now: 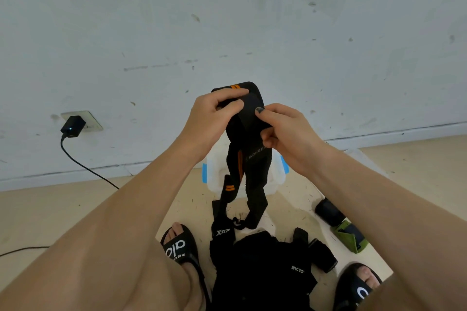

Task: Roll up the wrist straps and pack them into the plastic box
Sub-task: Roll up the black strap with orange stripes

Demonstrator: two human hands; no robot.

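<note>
Both hands hold a black-and-orange wrist strap (243,118) up above the plastic box (214,171) on the floor. The left hand (214,113) pinches the rolled top; the right hand (283,131) pinches the band. Better to keep the tail taut and edges aligned while winding, so the roll stays tight.

Both my bare forearms reach forward and converge. My left hand (214,111) curls its fingers in a pinch, and my right hand (283,131) pinches too, thumb toward the left.
</note>
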